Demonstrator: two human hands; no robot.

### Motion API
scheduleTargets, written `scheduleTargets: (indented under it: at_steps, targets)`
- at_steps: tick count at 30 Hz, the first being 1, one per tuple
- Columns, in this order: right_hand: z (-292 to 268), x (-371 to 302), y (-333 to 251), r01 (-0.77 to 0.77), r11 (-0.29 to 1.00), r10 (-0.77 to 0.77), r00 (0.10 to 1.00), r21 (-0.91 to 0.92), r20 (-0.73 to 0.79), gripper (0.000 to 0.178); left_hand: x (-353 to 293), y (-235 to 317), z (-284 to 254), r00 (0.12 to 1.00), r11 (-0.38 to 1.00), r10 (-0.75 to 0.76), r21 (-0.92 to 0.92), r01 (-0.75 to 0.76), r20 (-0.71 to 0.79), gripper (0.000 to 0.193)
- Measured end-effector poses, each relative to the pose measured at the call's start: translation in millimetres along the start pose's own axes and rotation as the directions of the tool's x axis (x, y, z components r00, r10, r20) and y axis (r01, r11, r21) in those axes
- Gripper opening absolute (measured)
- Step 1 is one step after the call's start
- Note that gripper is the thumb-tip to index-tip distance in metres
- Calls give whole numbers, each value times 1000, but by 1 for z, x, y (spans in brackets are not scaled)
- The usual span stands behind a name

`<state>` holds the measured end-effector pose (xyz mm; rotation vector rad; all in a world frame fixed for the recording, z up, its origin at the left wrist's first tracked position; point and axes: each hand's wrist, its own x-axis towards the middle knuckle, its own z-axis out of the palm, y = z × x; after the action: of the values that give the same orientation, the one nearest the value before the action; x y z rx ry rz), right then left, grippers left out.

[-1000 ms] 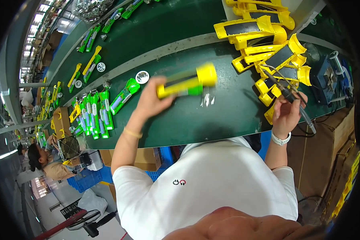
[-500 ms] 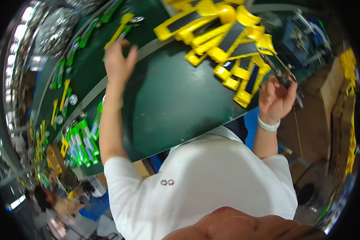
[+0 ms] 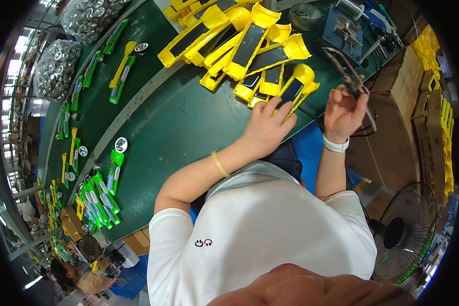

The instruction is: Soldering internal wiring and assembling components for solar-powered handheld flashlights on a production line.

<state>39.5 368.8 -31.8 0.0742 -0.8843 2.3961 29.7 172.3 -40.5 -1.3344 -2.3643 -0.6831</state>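
My left hand reaches across my front to the right side of a yellow pile. Its fingers are curled on the lower end of a yellow casing with a dark panel; the thumb is partly hidden. Close by, more yellow casings lie overlapping in a heap. My right hand is raised at the green table's right edge. Its fingers close round a thin, dark, two-pronged tool; its exact kind is unclear. A yellow and green strip with a round reflector lies at the far left, apart from both hands.
Green strips with reflectors cluster at the table's left edge. Bags of round reflectors lie farther left. A blue metal fixture and a glass bowl stand at the back right. A fan and cardboard boxes are at right.
My left hand has moved from beside the yellow and green strip at the far left to the yellow casings. My right hand still holds the tool. The whole view has shifted.
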Motion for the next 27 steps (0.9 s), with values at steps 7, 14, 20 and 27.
scheduleTargets:
  at_steps: [7,14,20,27]
  targets:
    - [-17,-1,19,8,999,-12,995,41,100,23,-35,-28,-38,987,936,51,-339,-100,-149,28]
    - [9,-9,20,-10,1000,6,989,26,146,26,-120,-39,-106,981,965,-41,-262,-10,-189,23]
    - [58,-55,52,-207,931,307,890,-301,337,35,-178,-58,-157,833,824,-554,-151,546,-13,56]
    - [104,-73,102,-384,861,505,728,-334,463,34,-183,-82,-178,548,282,-770,-596,752,327,63]
